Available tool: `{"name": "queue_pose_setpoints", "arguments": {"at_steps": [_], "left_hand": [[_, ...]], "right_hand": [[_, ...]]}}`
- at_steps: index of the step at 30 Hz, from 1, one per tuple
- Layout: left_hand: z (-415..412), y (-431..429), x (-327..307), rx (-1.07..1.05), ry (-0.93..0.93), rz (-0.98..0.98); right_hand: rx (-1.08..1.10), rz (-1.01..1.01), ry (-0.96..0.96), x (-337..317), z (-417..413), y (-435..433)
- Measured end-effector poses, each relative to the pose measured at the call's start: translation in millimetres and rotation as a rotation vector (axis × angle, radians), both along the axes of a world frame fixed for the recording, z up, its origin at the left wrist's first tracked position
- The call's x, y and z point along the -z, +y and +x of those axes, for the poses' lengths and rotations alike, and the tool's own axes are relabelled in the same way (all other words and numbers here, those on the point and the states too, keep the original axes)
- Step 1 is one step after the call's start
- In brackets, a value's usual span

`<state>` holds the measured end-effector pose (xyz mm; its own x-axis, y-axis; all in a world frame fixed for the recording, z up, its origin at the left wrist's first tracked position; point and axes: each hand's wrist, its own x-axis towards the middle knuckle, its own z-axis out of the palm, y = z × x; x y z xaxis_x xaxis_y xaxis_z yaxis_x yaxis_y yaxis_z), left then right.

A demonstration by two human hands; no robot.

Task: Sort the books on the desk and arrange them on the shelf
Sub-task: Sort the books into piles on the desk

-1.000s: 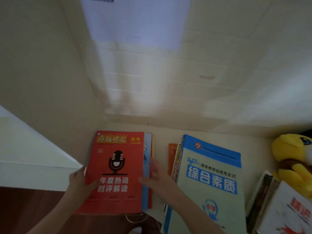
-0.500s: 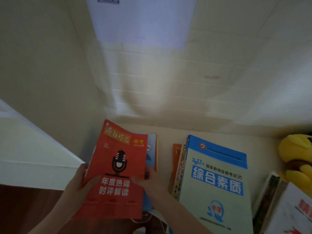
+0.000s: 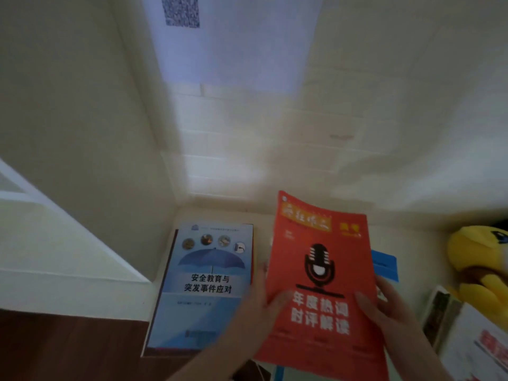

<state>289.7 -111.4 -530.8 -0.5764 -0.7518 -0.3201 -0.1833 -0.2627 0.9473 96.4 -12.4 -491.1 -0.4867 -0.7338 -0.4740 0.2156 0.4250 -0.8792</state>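
Note:
A red book [image 3: 320, 273] with a black microphone on its cover is lifted off the desk, tilted, and held by both hands. My left hand [image 3: 255, 317] grips its left edge with the thumb on the cover. My right hand [image 3: 390, 309] grips its right edge, thumb on top. To the left a light blue book [image 3: 209, 284] with an umbrella picture lies flat on a small stack near the corner. A blue-edged book [image 3: 384, 264] peeks out from behind the red one.
A yellow plush toy [image 3: 481, 268] sits at the right edge. More books [image 3: 467, 339] lie at the lower right. A cream side panel [image 3: 82, 133] stands on the left, the wall [image 3: 275, 133] behind. Dark wood [image 3: 68, 347] shows at the lower left.
Both hands lifted the red book off the left stack and carried it right, over the blue-and-green book. The umbrella book beneath is now uncovered. The view shifted left.

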Motion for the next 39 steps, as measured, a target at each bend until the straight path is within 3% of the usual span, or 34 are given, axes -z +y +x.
{"name": "queue_pose_setpoints", "arguments": {"at_steps": [11, 25, 32, 39], "left_hand": [[-18.9, 31.4, 44.6, 0.268, -0.296, -0.190], [-22.4, 39.9, 57.5, 0.370, -0.462, -0.404], [-31.7, 43.1, 52.4, 0.366, -0.482, -0.303], [-33.4, 44.2, 49.6, 0.411, -0.527, -0.359]], "right_hand": [[0.216, 0.240, 0.037, 41.3, -20.8, 59.5], [0.113, 0.307, 0.394, 67.4, -21.9, 67.4], [0.087, 0.315, 0.545, 71.7, -19.8, 65.6], [0.063, 0.511, 0.853, 75.7, -16.0, 65.0]]}}
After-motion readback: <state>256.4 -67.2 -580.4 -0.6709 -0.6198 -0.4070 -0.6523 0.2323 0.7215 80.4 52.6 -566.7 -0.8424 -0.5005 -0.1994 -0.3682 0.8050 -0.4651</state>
